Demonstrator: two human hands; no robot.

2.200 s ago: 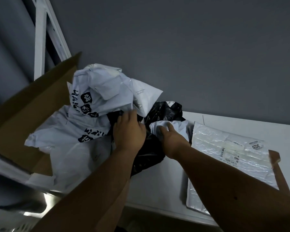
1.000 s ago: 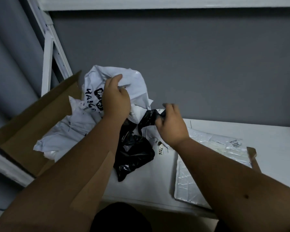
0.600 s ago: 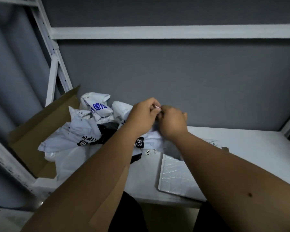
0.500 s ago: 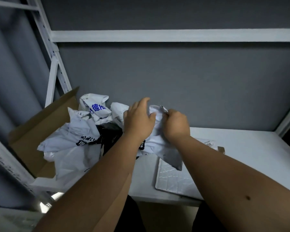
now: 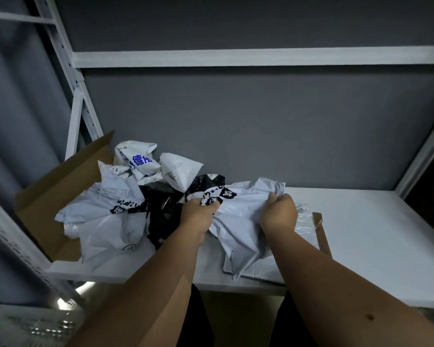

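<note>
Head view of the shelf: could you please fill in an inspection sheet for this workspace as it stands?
Surface: white shelf board, flat, in a metal rack.
Job's things: grey mailer bag with black print, crumpled, held up at its top edge, its lower end draped over the bubble mailer.
Clutter: white mailer bags and a black bag spilling from an open cardboard box at the left; cardboard strip beside the bubble mailer.
Hands: left hand grips the bag's printed end; right hand grips the other end.
Cables: nothing seen.
Surroundings: white rack upright, grey wall behind.
</note>
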